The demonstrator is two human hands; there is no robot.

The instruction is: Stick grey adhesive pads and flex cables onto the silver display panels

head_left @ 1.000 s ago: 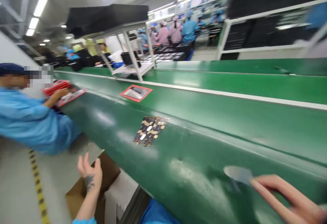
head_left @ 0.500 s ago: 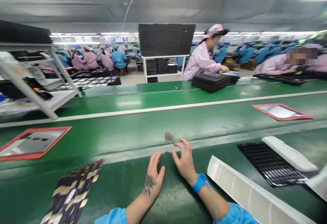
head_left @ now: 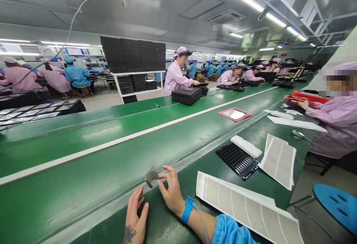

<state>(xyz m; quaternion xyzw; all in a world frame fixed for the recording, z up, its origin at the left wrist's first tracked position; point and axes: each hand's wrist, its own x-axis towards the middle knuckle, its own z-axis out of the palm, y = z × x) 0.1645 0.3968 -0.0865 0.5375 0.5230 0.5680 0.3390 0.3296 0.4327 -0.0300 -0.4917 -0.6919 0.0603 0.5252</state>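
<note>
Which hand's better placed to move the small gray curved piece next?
Likely the right hand: its fingers already pinch one end of the gray curved piece. The left hand sits close but apart from it, apparently empty.

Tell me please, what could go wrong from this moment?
The small dark piece might slip: only the fingertips of the right hand seem to hold it by one end, while the left hand is close but appears not to grip it.
The blue sleeve could brush the long pale sheet beside it.
</note>
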